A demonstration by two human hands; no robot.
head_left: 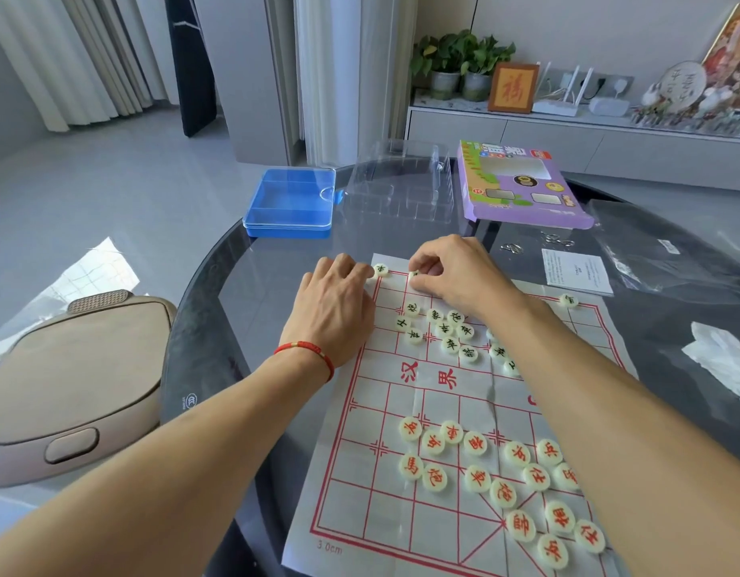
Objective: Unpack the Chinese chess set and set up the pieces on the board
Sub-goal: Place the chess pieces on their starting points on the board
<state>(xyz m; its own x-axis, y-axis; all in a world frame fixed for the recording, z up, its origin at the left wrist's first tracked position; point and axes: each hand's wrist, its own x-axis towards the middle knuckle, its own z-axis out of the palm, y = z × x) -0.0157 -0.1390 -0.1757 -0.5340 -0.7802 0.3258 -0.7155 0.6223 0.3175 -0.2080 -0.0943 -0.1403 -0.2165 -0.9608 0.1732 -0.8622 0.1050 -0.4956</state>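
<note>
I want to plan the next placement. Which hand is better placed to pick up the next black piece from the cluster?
Probably the right hand: it pinches a piece on the far row and hovers just beyond the black cluster. The left hand rests at the board's far left corner beside a placed piece.

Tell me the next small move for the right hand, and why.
Probably set the piece pinched in the right hand on the far row, beside the corner piece at the left hand. The black pieces lie mostly heaped mid-board.
</note>
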